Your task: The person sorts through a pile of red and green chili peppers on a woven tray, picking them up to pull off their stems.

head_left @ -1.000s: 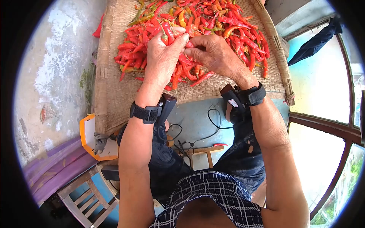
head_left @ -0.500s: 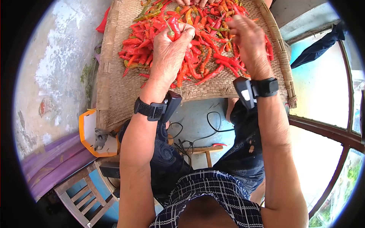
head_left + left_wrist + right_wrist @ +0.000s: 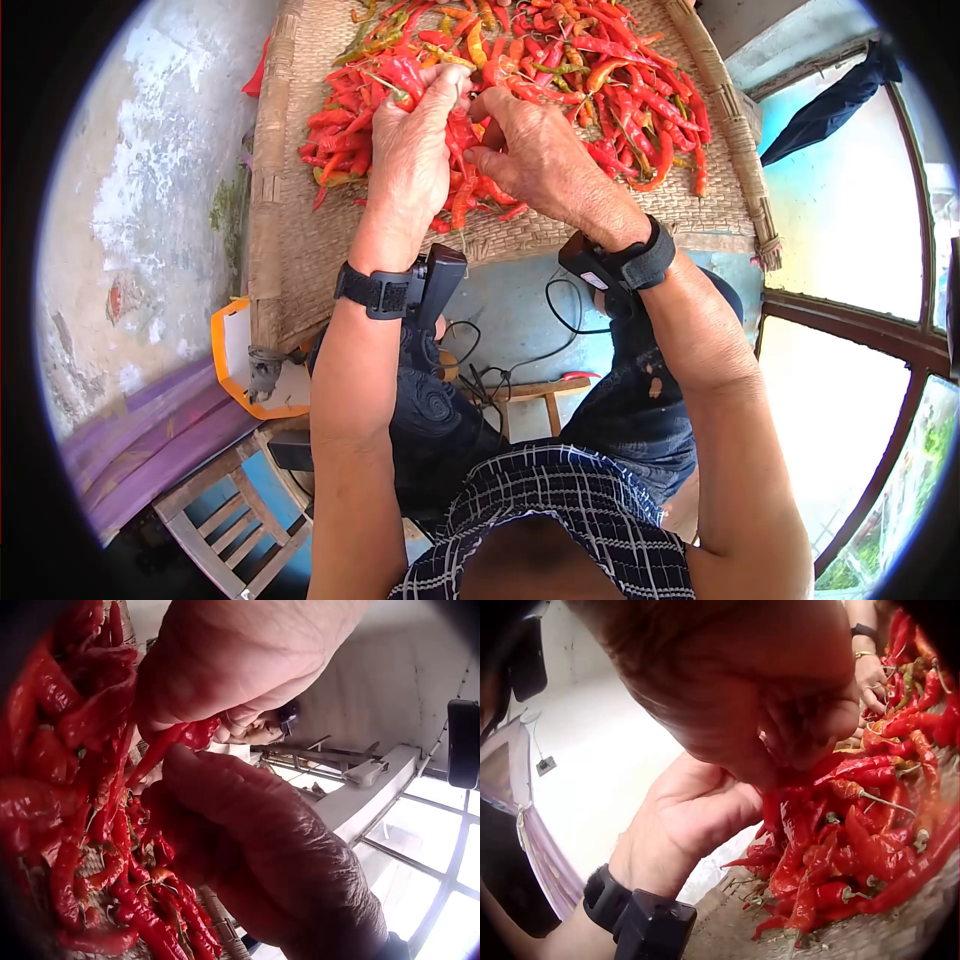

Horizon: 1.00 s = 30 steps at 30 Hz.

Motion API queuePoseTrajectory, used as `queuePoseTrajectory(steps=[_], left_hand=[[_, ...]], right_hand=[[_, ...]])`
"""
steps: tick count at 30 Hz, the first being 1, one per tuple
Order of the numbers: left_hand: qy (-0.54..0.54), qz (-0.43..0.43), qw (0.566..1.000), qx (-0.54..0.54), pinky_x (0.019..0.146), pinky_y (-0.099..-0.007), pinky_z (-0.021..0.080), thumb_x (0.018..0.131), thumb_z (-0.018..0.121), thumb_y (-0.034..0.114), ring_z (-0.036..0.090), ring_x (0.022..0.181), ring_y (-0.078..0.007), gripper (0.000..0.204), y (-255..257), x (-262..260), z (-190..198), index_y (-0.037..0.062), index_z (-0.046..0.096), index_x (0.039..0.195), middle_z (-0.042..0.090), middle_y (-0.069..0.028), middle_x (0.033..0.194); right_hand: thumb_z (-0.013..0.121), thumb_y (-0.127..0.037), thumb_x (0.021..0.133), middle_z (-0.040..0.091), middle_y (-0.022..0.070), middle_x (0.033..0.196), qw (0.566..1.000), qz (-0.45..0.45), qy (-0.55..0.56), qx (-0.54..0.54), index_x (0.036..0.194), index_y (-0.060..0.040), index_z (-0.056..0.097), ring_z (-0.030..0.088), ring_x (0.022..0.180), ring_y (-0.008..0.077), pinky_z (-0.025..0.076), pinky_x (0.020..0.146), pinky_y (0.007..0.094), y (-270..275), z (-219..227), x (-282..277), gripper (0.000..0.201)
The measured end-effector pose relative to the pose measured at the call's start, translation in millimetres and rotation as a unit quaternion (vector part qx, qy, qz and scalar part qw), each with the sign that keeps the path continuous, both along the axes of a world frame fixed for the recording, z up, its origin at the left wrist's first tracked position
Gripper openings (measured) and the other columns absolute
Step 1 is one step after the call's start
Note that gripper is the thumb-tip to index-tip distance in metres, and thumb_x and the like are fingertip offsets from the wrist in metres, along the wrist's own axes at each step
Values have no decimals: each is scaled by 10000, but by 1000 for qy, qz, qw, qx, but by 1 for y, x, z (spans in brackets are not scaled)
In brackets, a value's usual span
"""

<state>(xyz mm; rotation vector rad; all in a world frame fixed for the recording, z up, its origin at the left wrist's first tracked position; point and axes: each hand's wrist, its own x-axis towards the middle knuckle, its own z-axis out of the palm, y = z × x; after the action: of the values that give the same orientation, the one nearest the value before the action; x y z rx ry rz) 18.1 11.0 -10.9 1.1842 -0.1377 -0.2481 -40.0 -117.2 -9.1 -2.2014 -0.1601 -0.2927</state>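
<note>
From back here I see the left hand (image 3: pixel 412 160) gripping red peppers (image 3: pixel 404 74) and the right hand (image 3: pixel 555 165) pinching a pepper (image 3: pixel 154 756) between both hands' fingers. I'd pinch gently, sparing the skins.

I curl the fingers of my right hand (image 3: pixel 742 686) at a red pepper (image 3: pixel 771 812), close against my left hand (image 3: pixel 694 814), which wears a black strap (image 3: pixel 606 900). Wrinkled red chillies (image 3: pixel 870 847) heap beside them on a woven mat (image 3: pixel 731 930). Another person's hand (image 3: pixel 870 681), with a bracelet (image 3: pixel 865 654), reaches to the heap's far side.
</note>
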Motion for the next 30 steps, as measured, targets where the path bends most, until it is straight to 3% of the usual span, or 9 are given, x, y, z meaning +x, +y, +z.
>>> queuePoseTrajectory(steps=[6, 10, 15, 17, 18, 22, 25, 28, 30], left_hand=[[-27, 56, 994, 90, 689, -239, 493, 902, 611, 159, 591, 759, -98, 205, 8, 2, 11, 37, 615, 1067, 639, -63, 933], [-2, -54, 998, 35, 533, -214, 430, 885, 639, 146, 502, 600, -68, 214, 12, -1, 9, 53, 574, 1065, 588, -21, 833], [6, -143, 988, 59, 590, -197, 419, 881, 640, 133, 506, 680, -64, 198, 8, -4, -2, 65, 557, 1048, 566, -2, 827], [15, -162, 986, 47, 597, -199, 423, 887, 631, 129, 509, 685, -66, 186, 8, -4, -2, 66, 557, 1045, 566, 0, 832], [24, -181, 983, 35, 604, -201, 426, 892, 621, 126, 512, 690, -68, 173, 7, -5, -2, 67, 557, 1042, 565, 2, 837], [26, -184, 982, 45, 616, -203, 432, 906, 596, 114, 515, 704, -71, 189, 1, -7, -5, 50, 562, 1080, 567, 1, 848], [26, -164, 986, 26, 622, -203, 432, 914, 575, 97, 514, 704, -69, 221, 0, -7, -6, 30, 567, 1124, 570, 0, 841], [49, -150, 987, 17, 620, -204, 428, 914, 562, 72, 509, 704, -67, 238, 1, -7, -3, 17, 567, 1146, 567, 2, 828], [23, -162, 986, 22, 604, -208, 423, 917, 559, 73, 504, 694, -69, 231, 2, -6, -1, 14, 568, 1140, 560, 3, 811]], right_hand=[[657, -129, 781, 652, 177, 740, 1000, 29, -9, 9, 891, 22, 634, 657, 688, 292, 520, 646, 390, -27, 14, 1, 189], [655, -174, 834, 648, 105, 698, 996, -78, 7, 48, 894, 9, 658, 590, 617, 129, 491, 583, 301, -66, 20, 10, 193], [612, -257, 886, 625, 53, 769, 964, -194, -67, 170, 1029, 10, 638, 553, 656, 119, 470, 593, 248, -125, 6, 18, 305], [609, -342, 898, 374, 215, 1376, 982, -180, 62, 13, 1446, -120, 199, 530, 1154, 300, 419, 949, 402, -139, 22, 13, 720], [604, -277, 896, 642, 59, 798, 947, -271, -144, -90, 1047, 12, 636, 583, 702, 126, 487, 624, 266, -112, 8, 19, 328], [604, -339, 907, 666, 48, 841, 992, -23, 124, 16, 1017, 1, 651, 585, 733, 88, 483, 644, 268, -62, 23, 7, 361], [647, -280, 860, 666, 146, 730, 991, 80, 38, 105, 901, 7, 664, 645, 681, 194, 504, 637, 339, -39, -1, 11, 290], [600, -263, 917, 631, 11, 761, 988, 85, 74, 105, 969, -21, 658, 553, 696, 69, 453, 602, 252, -37, 1, 9, 254], [625, -235, 883, 635, 54, 712, 993, 55, 57, 91, 925, -16, 661, 586, 656, 115, 472, 596, 279, -38, 2, 10, 226]])
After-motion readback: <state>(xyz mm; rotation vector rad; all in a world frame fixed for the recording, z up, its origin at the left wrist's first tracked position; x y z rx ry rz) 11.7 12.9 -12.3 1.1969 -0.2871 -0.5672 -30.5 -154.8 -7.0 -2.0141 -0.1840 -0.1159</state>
